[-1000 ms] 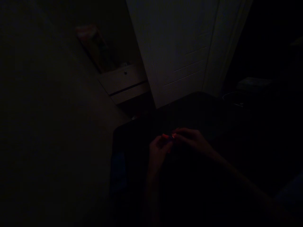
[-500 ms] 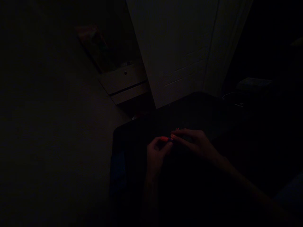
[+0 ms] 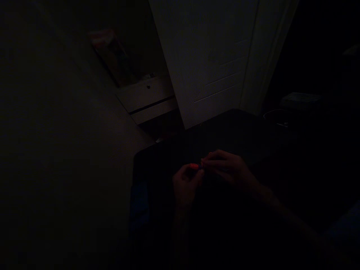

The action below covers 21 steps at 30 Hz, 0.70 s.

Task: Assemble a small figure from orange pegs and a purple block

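Very little light falls on the scene. My left hand (image 3: 185, 183) pinches a small glowing red-orange object (image 3: 194, 166) between thumb and fingers; a dark bluish part shows at its right end. From the right, my right hand (image 3: 232, 167) reaches in with its fingertips pressed together at that dark end. What the right fingertips grip is hidden. A tiny red-orange spot (image 3: 210, 153) shows just behind the right fingers. Both hands are above a dark surface (image 3: 225, 131), and the exact kind of the object is too dark to make out.
At the left edge of the dark surface lies a dark blue flat thing (image 3: 140, 204). Beyond stand a pale panelled door (image 3: 208, 63) and a drawer unit (image 3: 149, 95) with a colourful package (image 3: 109, 52) above it. A white cable (image 3: 272, 112) and a pale box-like thing (image 3: 299, 98) are at right.
My right fingers have shifted and closed in further over the object's right end, hiding more of it. My left hand keeps its pinch, moved very slightly left.
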Motion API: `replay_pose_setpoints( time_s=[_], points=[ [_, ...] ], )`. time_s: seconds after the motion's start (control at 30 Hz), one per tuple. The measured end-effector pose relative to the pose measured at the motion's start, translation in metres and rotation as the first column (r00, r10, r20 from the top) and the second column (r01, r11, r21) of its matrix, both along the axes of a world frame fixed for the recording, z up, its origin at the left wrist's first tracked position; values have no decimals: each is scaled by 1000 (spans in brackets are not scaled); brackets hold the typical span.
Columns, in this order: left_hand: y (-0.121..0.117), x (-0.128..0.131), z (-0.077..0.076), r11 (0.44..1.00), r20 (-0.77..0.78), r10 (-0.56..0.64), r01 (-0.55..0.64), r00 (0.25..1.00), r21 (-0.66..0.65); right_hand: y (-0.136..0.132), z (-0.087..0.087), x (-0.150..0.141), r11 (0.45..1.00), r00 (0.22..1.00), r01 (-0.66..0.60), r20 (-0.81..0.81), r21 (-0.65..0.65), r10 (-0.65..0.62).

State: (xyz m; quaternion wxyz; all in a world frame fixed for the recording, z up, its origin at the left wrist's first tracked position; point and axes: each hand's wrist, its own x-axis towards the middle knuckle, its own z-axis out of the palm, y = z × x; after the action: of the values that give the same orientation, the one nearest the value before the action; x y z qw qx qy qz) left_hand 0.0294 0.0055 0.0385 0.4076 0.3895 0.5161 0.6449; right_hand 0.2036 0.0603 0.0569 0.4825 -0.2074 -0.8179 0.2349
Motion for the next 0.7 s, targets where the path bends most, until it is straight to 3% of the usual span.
replay_pose_setpoints(
  time_s=[0.3,0.47,0.7],
  points=[
    [0,-3,-4,1000,19,-4,4,1000,22,1,-5,-3,995,998,-56,4,-82,56],
    [0,-2,-6,996,105,-89,87,990,22,-2,11,4,995,998,-38,40,-91,42],
    [-5,-7,-9,980,207,-188,196,960,-20,1,21,12,970,987,-120,82,-213,140]
  ],
)
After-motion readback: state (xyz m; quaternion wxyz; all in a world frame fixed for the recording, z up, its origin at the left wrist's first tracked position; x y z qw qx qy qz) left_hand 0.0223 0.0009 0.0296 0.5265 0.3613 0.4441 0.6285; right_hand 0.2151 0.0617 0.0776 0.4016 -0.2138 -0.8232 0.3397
